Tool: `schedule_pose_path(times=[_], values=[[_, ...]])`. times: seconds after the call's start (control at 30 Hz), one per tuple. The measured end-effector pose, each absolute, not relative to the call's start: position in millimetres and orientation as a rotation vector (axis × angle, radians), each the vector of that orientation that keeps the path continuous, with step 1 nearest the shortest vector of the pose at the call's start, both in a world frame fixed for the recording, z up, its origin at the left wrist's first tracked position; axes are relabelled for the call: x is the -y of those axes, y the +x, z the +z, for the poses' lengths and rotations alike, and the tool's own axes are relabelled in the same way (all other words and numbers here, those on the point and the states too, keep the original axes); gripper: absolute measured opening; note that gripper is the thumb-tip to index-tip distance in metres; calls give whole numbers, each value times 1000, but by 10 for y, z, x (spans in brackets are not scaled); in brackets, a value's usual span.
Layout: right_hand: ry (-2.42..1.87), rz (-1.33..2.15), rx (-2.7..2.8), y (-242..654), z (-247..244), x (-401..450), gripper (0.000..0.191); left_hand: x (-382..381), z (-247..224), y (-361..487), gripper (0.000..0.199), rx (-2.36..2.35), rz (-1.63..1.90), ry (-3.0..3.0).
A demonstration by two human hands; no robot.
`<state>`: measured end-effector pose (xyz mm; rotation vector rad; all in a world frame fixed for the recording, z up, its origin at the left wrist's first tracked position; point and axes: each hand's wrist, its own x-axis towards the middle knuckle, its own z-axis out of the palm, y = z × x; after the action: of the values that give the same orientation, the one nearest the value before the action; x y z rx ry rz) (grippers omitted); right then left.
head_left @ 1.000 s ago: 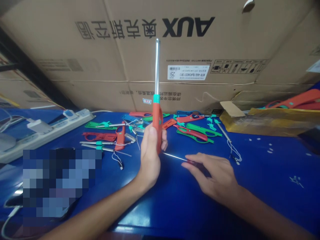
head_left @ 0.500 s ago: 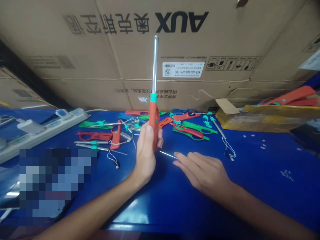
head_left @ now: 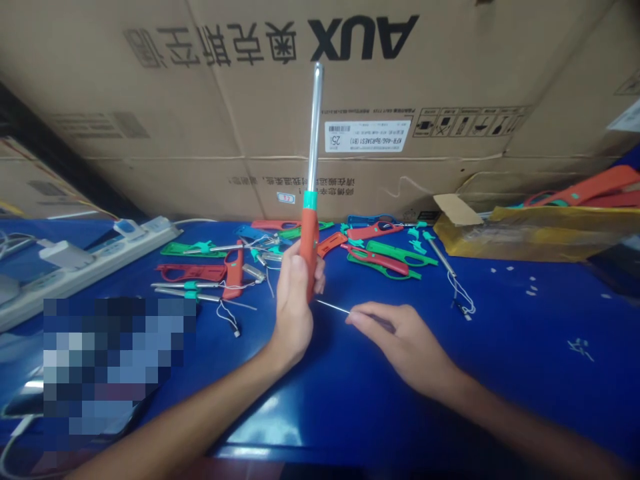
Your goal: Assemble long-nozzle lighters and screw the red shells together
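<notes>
My left hand [head_left: 296, 300] is closed around the orange handle of a long-nosed lighter [head_left: 309, 243]. The lighter stands nearly upright, its silver tube pointing up from a green collar. In my right hand [head_left: 410, 340], thumb and fingers pinch a thin screwdriver [head_left: 334, 307]. Its metal shaft reaches left to the lower end of the lighter's handle, where the tip's exact contact is hidden. Behind my hands lie lighter parts: a red half-shell [head_left: 193, 272], a green shell [head_left: 395, 257], and metal tubes with wires [head_left: 443, 257].
A white power strip [head_left: 100, 263] with plugs runs along the left. Below it is a pixelated dark object [head_left: 115, 373]. At the right, a taped carton [head_left: 545, 233] holds orange lighter shells. A large cardboard box [head_left: 260, 120] stands behind the blue tabletop [head_left: 360, 413].
The lighter's tube leans slightly more to the right. My right-hand fingers have shifted their grip on the screwdriver, with the knuckles now turned differently. The camera view has moved slightly.
</notes>
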<state>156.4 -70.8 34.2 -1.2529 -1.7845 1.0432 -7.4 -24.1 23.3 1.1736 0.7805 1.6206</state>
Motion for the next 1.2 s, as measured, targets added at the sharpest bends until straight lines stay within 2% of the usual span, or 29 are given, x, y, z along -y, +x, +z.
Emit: schedule_pose_path(times=[0.2,0.3,0.37,0.5,0.63,0.73,0.8,0.9,1.2], values=[[-1241,1946,1165,1628,364,631,41,262,192,-73,36,-802,1630,1218],[-1242,2052,1097,1656,341,610,42,258,157,-70,37,-808,1622,1222],[-1310,1785,1358,1656,321,611,41,251,144,-69,38,-820,1604,1218],[-1305,760,2012,1642,254,649,34,237,169,-55,35,-853,1565,1184],[-1123,-96,2299,1680,193,682,31,285,215,-5,33,-814,1536,1147],[-994,-419,2401,1733,195,681,29,369,208,36,33,-820,1486,1173],[-957,-485,2439,1746,201,682,31,416,188,55,32,-853,1474,1190],[-1036,-245,2432,1705,199,690,34,436,166,67,33,-862,1502,1140],[-1285,1417,1835,1582,335,644,34,439,152,50,35,-843,1535,1140]])
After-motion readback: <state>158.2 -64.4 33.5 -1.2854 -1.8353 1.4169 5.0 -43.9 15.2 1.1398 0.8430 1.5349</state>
